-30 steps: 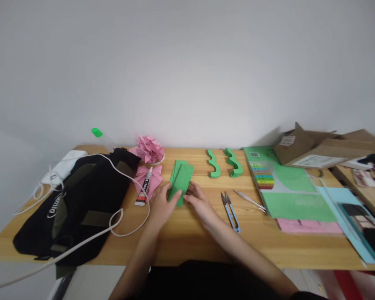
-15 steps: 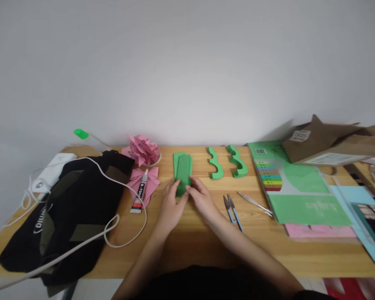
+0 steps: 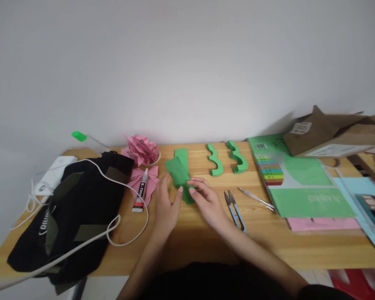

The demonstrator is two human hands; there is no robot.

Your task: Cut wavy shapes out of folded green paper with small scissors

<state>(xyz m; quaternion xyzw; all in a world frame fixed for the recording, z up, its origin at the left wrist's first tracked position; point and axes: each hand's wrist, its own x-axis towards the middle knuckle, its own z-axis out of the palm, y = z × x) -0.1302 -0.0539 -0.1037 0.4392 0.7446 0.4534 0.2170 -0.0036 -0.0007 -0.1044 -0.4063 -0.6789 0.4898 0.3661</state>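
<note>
A piece of folded green paper (image 3: 178, 170) is tilted to the left in front of me, its lower end between my hands. My right hand (image 3: 208, 201) pinches its lower right edge between thumb and fingers. My left hand (image 3: 167, 206) is at its left side, thumb and fingers apart, the thumb tip by the paper's lower part. Another green paper strip (image 3: 181, 155) lies flat behind it. To the right lie two wavy green paper pieces, one thin (image 3: 215, 160) and one thicker stack (image 3: 237, 157). Blue-handled thread snips (image 3: 235, 211) rest near my right forearm.
A pink paper flower (image 3: 141, 150), folded pink paper (image 3: 151, 183) and a glue tube (image 3: 140, 191) lie left, beside a black bag (image 3: 90, 212) crossed by a white cable (image 3: 129, 241). On the right are a pen (image 3: 256, 199), a green paper pack (image 3: 312, 200) and a brown paper bag (image 3: 331, 133).
The green paper has turned, its upper end swinging left, and more of the strip behind shows. My left hand's fingers have spread away from it. The view has shifted slightly.
</note>
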